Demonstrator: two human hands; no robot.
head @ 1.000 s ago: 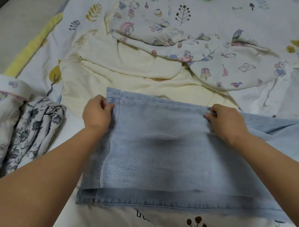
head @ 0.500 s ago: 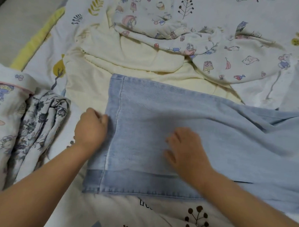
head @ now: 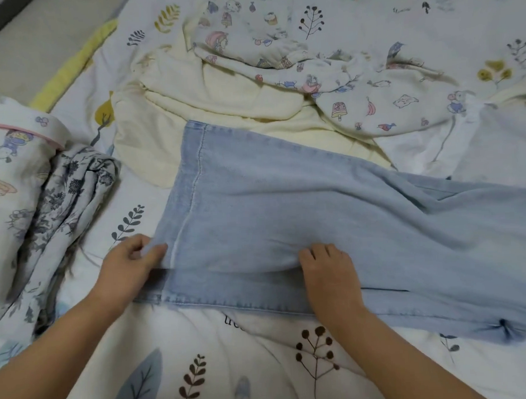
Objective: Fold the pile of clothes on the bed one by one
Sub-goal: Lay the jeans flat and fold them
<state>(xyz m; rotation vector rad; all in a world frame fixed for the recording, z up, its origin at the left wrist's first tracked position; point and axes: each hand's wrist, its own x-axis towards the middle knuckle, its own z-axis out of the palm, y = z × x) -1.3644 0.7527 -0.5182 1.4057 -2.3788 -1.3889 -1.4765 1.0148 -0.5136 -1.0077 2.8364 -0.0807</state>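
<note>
The bed (head: pixel 429 26) wears a white sheet printed with leaves and twigs, and the jeans (head: pixel 301 203) lie across the middle of it, one leg laid over the other, hems to my left. Beyond them sit a cream garment (head: pixel 221 95) and cartoon-print pyjamas (head: pixel 356 83), unfolded; a grey floral piece (head: pixel 63 202) is bundled at the left.

My left hand (head: pixel 129 265) pinches the near corner of the top leg's hem between thumb and fingers. My right hand (head: pixel 328 272) has its fingertips curled on the near edge of that same layer, gripping it as far as I can tell.

To do this well I'd draw the top leg toward me until its edge meets the lower one, keeping the hems level, then press out the slack.

Half a second ago the right hand lay flat on the denim, and the left sat higher beside the hem; both are now at the near edge.
</note>
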